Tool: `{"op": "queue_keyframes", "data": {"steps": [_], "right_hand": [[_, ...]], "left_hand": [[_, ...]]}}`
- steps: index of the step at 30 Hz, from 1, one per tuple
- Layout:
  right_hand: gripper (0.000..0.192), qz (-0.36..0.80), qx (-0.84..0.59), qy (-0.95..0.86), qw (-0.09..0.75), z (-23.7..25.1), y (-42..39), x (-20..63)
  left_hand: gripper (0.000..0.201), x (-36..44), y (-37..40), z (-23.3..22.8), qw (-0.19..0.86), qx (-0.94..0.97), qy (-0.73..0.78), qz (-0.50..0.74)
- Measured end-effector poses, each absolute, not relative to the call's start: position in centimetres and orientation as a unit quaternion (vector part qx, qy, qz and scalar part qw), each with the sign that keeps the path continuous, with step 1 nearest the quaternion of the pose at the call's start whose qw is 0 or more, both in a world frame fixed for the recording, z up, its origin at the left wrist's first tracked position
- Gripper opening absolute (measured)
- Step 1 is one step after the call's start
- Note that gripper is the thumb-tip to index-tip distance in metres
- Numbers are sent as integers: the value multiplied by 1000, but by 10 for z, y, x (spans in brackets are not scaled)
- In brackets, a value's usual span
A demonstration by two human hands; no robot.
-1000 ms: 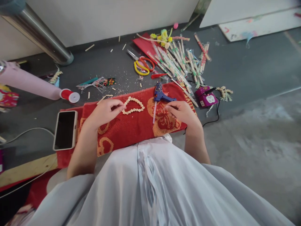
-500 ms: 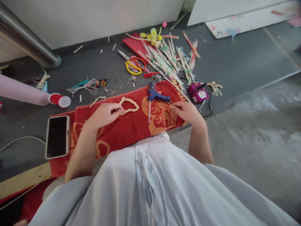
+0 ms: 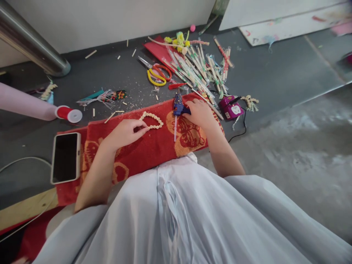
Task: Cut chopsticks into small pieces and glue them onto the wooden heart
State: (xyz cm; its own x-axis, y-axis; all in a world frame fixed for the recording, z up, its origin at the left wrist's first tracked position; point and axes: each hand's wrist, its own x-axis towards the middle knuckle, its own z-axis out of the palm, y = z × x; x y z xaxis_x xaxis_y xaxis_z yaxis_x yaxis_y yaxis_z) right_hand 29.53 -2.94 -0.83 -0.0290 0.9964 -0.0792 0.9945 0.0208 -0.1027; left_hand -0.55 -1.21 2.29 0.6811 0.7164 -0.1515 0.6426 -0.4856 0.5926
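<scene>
Now | left hand [image 3: 125,132] pinching heart-shaped bead ring [image 3: 151,120] mid red towel [image 3: 143,150] | right hand [image 3: 201,113] closed over blue glue gun [image 3: 179,107] at towel's far edge

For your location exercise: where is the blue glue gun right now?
The blue glue gun lies on the red towel, under the right hand.

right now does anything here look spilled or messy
Yes. Pale crumbs and short stick offcuts are scattered across the dark floor above the red towel, and wrapped sticks lie in a loose, crisscrossed heap beside the scissors.
</scene>
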Motion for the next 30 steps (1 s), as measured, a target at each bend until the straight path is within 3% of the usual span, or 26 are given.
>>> {"op": "queue_keyframes", "data": {"steps": [6, 15, 21, 30], "right_hand": [[36, 85, -705, -703, -11, -8, -25, 292], [46, 77, -688, -721, -11, 7, -17, 296], [39, 57, -644, -760, -67, 34, 18, 289], [39, 47, -616, -783, -73, 42, 94, 252]], "left_hand": [[35, 5, -17, 27, 304, 879, 366, 30], [34, 14, -18, 35, 311, 877, 366, 18], [34, 10, -16, 39, 302, 873, 381, 46], [29, 1, -22, 44, 332, 846, 411, 73]]}}
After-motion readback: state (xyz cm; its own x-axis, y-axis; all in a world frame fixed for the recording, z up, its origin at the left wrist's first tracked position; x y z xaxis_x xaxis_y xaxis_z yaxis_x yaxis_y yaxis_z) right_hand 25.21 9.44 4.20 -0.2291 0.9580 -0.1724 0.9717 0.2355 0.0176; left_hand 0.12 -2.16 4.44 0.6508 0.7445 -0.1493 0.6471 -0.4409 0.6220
